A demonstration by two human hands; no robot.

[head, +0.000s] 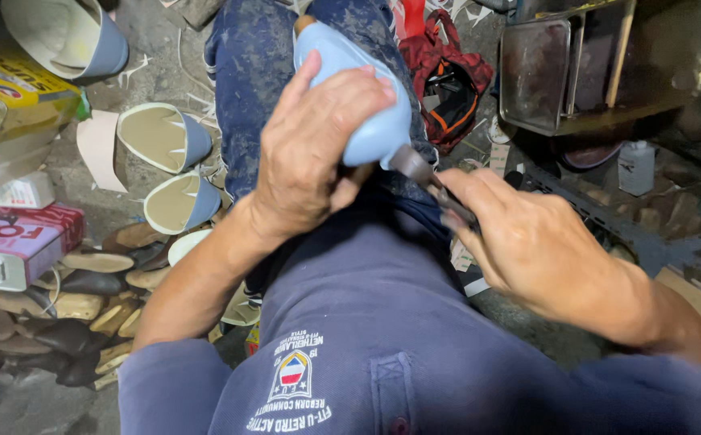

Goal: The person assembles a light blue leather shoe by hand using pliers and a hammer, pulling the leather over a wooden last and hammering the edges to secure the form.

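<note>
— How do the hands sit?

— The left hand arches over a pale blue shoe, fingers curled down across its upper and thumb pointing up along its side, pinning it against the person's knee. The forearm runs back toward the lower left. The right hand comes in from the lower right with the wrist bent, fingers closed round the handles of a dark metal tool.

— And where does the tool meet the shoe?

— Its head touches the shoe's near end, just below the left palm. The shoe lies over the blue trousers, toe pointing away.

— What can't you make out?

— The tool's handles vanish inside the right fist, and whether its tip bites the material or merely rests there is unclear. The left hand covers much of the shoe. More pale blue shoes lie on the floor at left, with a heap of dark soles cut off by the edge.
</note>
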